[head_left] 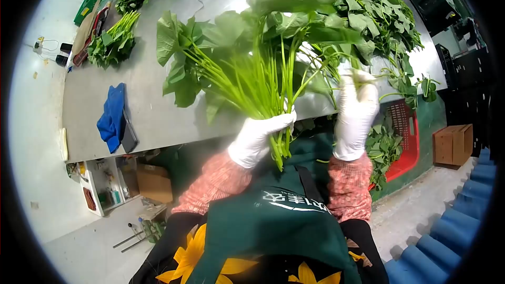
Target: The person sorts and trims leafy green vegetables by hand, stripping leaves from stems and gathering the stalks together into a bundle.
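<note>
My left hand point(261, 135), in a white glove, is wrapped round the lower stems of a bunch of leafy greens point(258, 81). The leaves fan out above the metal table, and the cut stem ends stick out below my fist. To the right, my right hand point(357, 108), gloved in white too, has its fingers bent together around a thin green stem, partly blurred by motion. Beyond it a large pile of loose greens point(376, 21) covers the table's right side.
A small bunch point(111, 44) lies at the metal table's point(150, 94) left, with a blue cloth point(111, 118) nearer the edge. A red crate point(410, 147) holding greens stands below the right edge. Cardboard boxes point(452, 146) and blue rolls point(457, 215) are on the right.
</note>
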Tool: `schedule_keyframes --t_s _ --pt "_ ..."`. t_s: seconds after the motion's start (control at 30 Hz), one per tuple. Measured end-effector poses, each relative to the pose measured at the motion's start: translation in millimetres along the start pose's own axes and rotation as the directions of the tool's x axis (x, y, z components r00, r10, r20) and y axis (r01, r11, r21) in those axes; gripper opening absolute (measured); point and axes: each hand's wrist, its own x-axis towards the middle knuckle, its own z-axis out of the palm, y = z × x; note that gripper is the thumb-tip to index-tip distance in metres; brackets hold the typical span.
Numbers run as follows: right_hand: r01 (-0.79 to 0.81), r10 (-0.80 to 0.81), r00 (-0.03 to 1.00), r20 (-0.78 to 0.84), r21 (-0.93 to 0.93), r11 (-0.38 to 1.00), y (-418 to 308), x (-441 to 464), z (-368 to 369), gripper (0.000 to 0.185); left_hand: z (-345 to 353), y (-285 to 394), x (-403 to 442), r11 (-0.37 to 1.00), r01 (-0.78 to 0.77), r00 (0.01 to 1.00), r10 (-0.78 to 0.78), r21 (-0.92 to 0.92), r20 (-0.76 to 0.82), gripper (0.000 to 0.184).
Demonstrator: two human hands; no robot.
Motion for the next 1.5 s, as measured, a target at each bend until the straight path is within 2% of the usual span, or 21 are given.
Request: schedule_keyframes --t_s 0.1,0.2,0.23,0.3,0.33,0.43,0.47,0.5,0.57,0.67,0.73,0.8,0.87,0.93,1.1,1.2,1.23,1.3,1.37,1.43,1.5 --pt "-0.036 0.037 0.959 -0.281 0.008 0.999 13 29 -55 0.018 10 9 -4 0.999 0.006 0.999 -0.008 -0.044 -0.040 0.037" --pt "-0.222 0.155 0.959 -0.236 -0.294 0.929 59 47 -148 0.026 -1 12 1 0.998 -0.013 1.000 0.013 -0.065 -0.004 0.035" --pt "-0.220 0.182 0.975 -0.123 -0.487 0.845 74 45 -173 0.034 -2 13 2 0.996 -0.015 1.000 0.018 -0.093 0.025 0.034" --pt "-0.224 0.472 0.881 -0.024 -0.900 0.374 68 35 -188 0.053 -6 13 5 0.989 -0.017 0.996 0.029 -0.144 0.083 0.033" --pt "-0.134 0.380 0.923 -0.056 -0.974 0.183 80 24 -195 0.068 -7 12 8 0.991 -0.003 0.995 0.017 -0.134 0.103 0.032" --pt "-0.052 0.298 0.946 0.125 -0.851 0.523 44 10 -159 0.056 -4 11 8 0.993 0.005 0.990 0.011 -0.116 0.139 0.032" --pt "-0.194 0.323 0.938 0.126 -0.583 0.789 33 5 -136 0.046 -2 12 4 0.996 -0.003 0.993 0.013 -0.084 0.121 0.032" --pt "-0.116 0.234 0.946 0.224 -0.440 0.891 25 3 -115 0.040 -2 11 3 0.996 -0.003 0.996 0.012 -0.087 0.094 0.031" --pt "0.186 0.017 0.885 0.465 -0.389 0.902 7 1 -75 0.032 0 8 2 0.995 -0.011 0.999 0.015 -0.097 0.040 0.031" --pt "0.064 0.029 0.750 0.660 -0.115 0.991 -27 -6 -18 0.037 3 8 -8 0.995 -0.092 0.994 0.090 0.026 0.056 0.032" --pt "0.156 -0.121 0.702 0.702 0.014 0.988 -40 -10 11 0.038 -3 1 -15 0.978 -0.138 0.990 0.137 0.156 0.017 0.033" --pt "0.447 -0.373 0.551 0.746 0.113 0.887 -42 -8 24 0.035 -16 -5 -15 0.919 -0.239 0.969 0.206 0.314 0.135 0.040" --pt "0.345 -0.380 0.540 0.751 0.214 0.914 -54 -8 31 0.038 -8 16 -22 0.752 -0.365 0.928 0.248 0.549 0.277 0.048" --pt "0.402 -0.456 0.497 0.738 0.270 0.875 -50 -4 25 0.036 -8 18 -22 0.910 -0.290 0.924 0.186 0.296 0.334 0.055" --pt "0.360 -0.254 0.396 0.882 0.106 0.927 -43 -4 17 0.028 -30 6 -12 0.924 -0.182 0.947 0.072 0.336 0.314 0.050" --pt "0.028 -0.047 0.511 0.858 0.038 0.999 -39 -8 21 0.036 -15 8 -9 0.957 -0.233 0.943 0.179 0.174 0.280 0.034" --pt "-0.036 0.000 0.559 0.829 0.024 0.999 -37 -11 21 0.037 -19 6 -7 0.892 -0.215 0.974 0.164 0.397 0.159 0.033" --pt "-0.032 0.086 0.717 0.692 -0.091 0.995 -20 -4 13 0.036 -20 23 -6 0.918 -0.167 0.979 0.111 0.360 0.173 0.020" --pt "0.044 0.047 0.905 0.424 -0.203 0.978 6 0 3 0.030 -22 32 -3 0.897 -0.290 0.957 0.273 0.333 0.098 0.012" --pt "-0.089 0.204 0.945 0.254 -0.400 0.912 42 10 -17 0.026 -22 40 -4 0.906 -0.289 0.955 0.296 0.309 0.024 0.010" --pt "0.152 0.103 0.925 0.365 -0.608 0.779 56 12 -28 0.025 -18 40 0 0.908 -0.309 0.943 0.331 0.283 -0.031 0.009"
